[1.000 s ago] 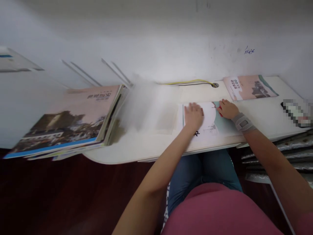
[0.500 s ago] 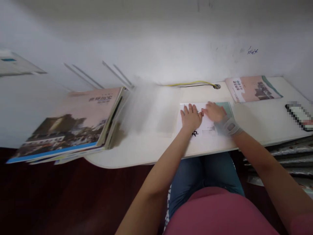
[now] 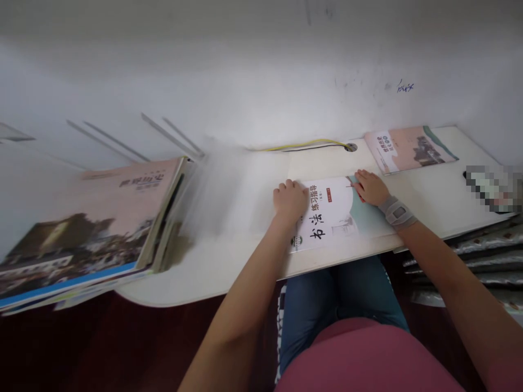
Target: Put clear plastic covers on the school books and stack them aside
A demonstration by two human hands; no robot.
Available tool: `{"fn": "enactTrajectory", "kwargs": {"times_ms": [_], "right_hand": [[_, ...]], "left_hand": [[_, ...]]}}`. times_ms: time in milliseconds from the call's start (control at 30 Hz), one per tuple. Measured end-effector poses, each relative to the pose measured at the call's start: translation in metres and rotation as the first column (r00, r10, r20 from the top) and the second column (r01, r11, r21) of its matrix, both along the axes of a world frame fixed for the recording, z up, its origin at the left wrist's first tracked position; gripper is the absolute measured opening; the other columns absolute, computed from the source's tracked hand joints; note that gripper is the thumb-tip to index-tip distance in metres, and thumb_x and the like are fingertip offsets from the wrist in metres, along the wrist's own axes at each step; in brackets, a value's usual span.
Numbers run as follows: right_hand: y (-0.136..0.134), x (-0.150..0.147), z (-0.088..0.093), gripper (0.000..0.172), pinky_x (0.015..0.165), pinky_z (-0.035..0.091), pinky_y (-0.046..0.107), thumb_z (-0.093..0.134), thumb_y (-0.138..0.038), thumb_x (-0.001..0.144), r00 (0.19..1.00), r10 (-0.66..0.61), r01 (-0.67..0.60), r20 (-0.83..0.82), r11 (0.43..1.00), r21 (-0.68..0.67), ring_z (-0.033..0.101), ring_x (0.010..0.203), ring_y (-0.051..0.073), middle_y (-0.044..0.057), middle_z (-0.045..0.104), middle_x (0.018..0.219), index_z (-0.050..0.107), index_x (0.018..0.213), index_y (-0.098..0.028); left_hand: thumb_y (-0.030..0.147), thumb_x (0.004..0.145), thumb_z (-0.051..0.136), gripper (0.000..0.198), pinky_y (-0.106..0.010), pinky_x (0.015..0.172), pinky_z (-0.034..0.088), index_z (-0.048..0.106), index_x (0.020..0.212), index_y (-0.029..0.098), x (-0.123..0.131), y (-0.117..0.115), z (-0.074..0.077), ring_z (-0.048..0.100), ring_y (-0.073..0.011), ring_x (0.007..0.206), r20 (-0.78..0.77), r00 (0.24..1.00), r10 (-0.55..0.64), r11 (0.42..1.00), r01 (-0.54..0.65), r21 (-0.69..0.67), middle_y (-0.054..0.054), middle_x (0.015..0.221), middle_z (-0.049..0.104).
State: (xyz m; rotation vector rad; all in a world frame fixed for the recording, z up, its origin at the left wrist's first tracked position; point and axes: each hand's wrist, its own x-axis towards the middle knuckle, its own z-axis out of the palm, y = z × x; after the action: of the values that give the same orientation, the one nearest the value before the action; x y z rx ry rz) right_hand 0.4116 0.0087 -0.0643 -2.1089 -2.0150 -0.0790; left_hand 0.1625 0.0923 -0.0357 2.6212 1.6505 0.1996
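A calligraphy workbook (image 3: 327, 212) with a white and green cover lies on the white desk (image 3: 241, 267), partly under both hands. My left hand (image 3: 291, 200) is closed at its left edge, the fingers curled. My right hand (image 3: 371, 188), with a grey band (image 3: 398, 211) on the wrist, is closed at the far edge near the green part. Its thumb lies on the cover beside a small red patch; the undersides of the fingers are hidden. Clear plastic sheets (image 3: 229, 190), blurred, lie left of the workbook.
A thick stack of books (image 3: 90, 223) rests at the left end. A pink history book (image 3: 412, 148) lies at the back right, beside a cable hole (image 3: 351, 147) with a yellow cable (image 3: 304, 145). A phone (image 3: 492, 188), pixelated, is at the right. Plastic-wrapped items (image 3: 469, 261) are below.
My left hand has moved from lying flat on the cover to its left edge, with fingers now curled. My right hand has shifted toward the far edge. More of the cover shows.
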Motion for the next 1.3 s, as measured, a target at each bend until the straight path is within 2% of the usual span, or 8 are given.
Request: {"fn": "enactTrajectory", "kwargs": {"times_ms": [167,300,367,533,733,967,1167,1300], "right_hand": [[0.003,-0.002,-0.001,0.046,0.102,0.034,0.04,0.035,-0.033,0.092,0.999,0.023,-0.022,-0.028,0.998,0.054,0.048,0.122,0.026,0.018,0.055,0.133,0.055,0.126,-0.009],[0.002,-0.001,-0.002,0.044,0.101,0.035,0.04,0.038,-0.033,0.092,1.0,0.005,-0.003,-0.025,0.998,0.071,0.05,0.119,0.027,0.017,0.056,0.131,0.056,0.125,-0.01],[0.001,-0.001,-0.003,0.044,0.101,0.036,0.039,0.038,-0.034,0.092,1.0,0.001,-0.001,-0.011,0.997,0.08,0.051,0.119,0.027,0.017,0.056,0.13,0.056,0.125,-0.01],[0.002,-0.001,-0.006,0.045,0.101,0.037,0.039,0.038,-0.036,0.093,1.0,0.001,-0.001,0.002,0.996,0.091,0.05,0.119,0.027,0.017,0.056,0.131,0.056,0.124,-0.01],[0.004,0.004,-0.004,0.048,0.101,0.036,0.04,0.036,-0.039,0.093,0.999,0.045,-0.044,-0.01,0.996,0.083,0.049,0.12,0.027,0.017,0.056,0.13,0.055,0.126,-0.01],[0.005,0.022,-0.001,0.046,0.097,0.038,0.043,0.036,-0.035,0.091,0.998,0.013,-0.004,-0.068,0.992,0.123,0.053,0.108,0.029,0.019,0.06,0.116,0.057,0.121,-0.007],[0.003,0.033,0.005,0.032,0.089,0.043,0.043,0.041,-0.031,0.087,0.986,0.005,0.039,-0.165,0.964,0.263,0.055,0.096,0.028,0.016,0.063,0.098,0.064,0.101,-0.013],[-0.003,0.045,0.019,0.022,0.079,0.046,0.038,0.049,-0.034,0.083,0.94,0.051,0.049,-0.336,0.957,0.285,0.057,0.083,0.023,0.009,0.063,0.083,0.065,0.082,-0.018]], "left_hand": [[0.032,0.089,0.043,0.035,-0.048,0.093,0.037,0.061,0.108,0.008,-0.006,0.018,0.003,0.051,-0.0377,0.111,0.11,0.986,0.122,0.99,-0.112,-0.086,-0.024,0.115,0.056],[0.027,0.086,0.048,0.041,-0.039,0.09,0.043,0.051,0.124,0.013,-0.014,0.028,-0.001,0.058,-0.029,0.105,0.319,0.923,0.217,0.971,-0.17,-0.168,-0.018,0.113,0.059],[0.024,0.084,0.052,0.045,-0.036,0.09,0.044,0.049,0.128,0.014,-0.018,0.032,-0.003,0.06,-0.0248,0.101,0.51,0.816,0.274,0.956,-0.174,-0.234,-0.014,0.11,0.062],[0.024,0.076,0.063,0.064,-0.032,0.077,0.05,0.042,0.136,0.015,-0.02,0.038,-0.009,0.064,-0.0177,0.078,0.802,0.366,0.472,0.858,0.021,-0.514,-0.009,0.097,0.064],[0.015,0.066,0.067,0.082,-0.03,0.068,0.052,0.035,0.142,0.022,-0.021,0.038,-0.008,0.061,-0.0127,0.061,0.87,0.204,0.449,0.769,0.409,-0.492,0.0,0.076,0.066],[0.018,0.058,0.071,0.036,-0.028,0.059,0.051,0.061,0.092,0.012,-0.029,0.039,0.001,0.062,-0.0142,0.057,0.79,0.217,0.573,0.659,0.45,-0.602,0.0,0.065,0.066],[0.022,0.06,0.071,0.019,-0.022,0.049,0.041,0.065,0.076,0.014,-0.032,0.035,0.013,0.053,-0.01,0.05,0.807,0.39,0.443,0.798,0.239,-0.553,0.003,0.056,0.061],[0.027,0.063,0.071,0.015,-0.023,0.05,0.039,0.066,0.072,0.016,-0.037,0.031,0.017,0.051,-0.0093,0.05,0.816,0.419,0.398,0.839,0.192,-0.509,0.003,0.055,0.058]]}}
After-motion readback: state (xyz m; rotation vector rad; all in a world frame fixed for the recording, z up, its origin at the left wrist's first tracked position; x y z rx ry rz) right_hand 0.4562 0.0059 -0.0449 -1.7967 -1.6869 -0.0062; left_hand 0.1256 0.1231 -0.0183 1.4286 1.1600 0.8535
